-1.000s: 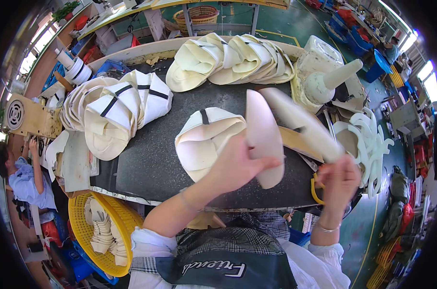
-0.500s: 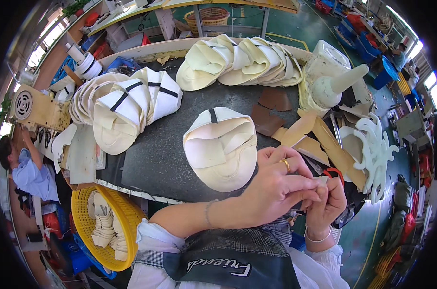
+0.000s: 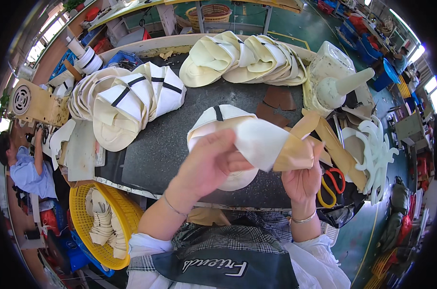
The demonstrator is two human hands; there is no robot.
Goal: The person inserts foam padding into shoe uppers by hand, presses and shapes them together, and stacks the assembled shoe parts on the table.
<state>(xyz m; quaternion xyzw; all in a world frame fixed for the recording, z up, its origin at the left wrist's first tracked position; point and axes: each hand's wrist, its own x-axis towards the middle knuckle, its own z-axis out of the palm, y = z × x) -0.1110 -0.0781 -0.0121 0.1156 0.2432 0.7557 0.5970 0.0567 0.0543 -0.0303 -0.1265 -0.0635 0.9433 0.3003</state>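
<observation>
My left hand [image 3: 209, 164] is closed on the left end of a white, flexible shoe piece [image 3: 259, 139]. At its right end, my right hand [image 3: 301, 180] pinches a tan sheet [image 3: 293, 153] that overlaps the white piece; whether the two are joined I cannot tell. Both are held up above a cream shoe upper [image 3: 240, 180], partly hiding it. That upper lies on the dark worktop with a black strip at its far edge. Beside my right wrist are scissors [image 3: 329, 190] with red and yellow handles.
Stacked cream uppers stand at the left [image 3: 117, 120] and at the back [image 3: 204, 62]. A whitish bottle with a cone nozzle [image 3: 346, 82] is at the back right, near brown pieces [image 3: 279, 98] and white curved parts [image 3: 372, 159]. A yellow basket [image 3: 79, 216] sits lower left; a co-worker [image 3: 33, 168] is beyond.
My hands, earlier together at the right over a small piece, have moved apart. The left has gone leftward, and the white piece and tan sheet now stretch between them. The scissors are uncovered.
</observation>
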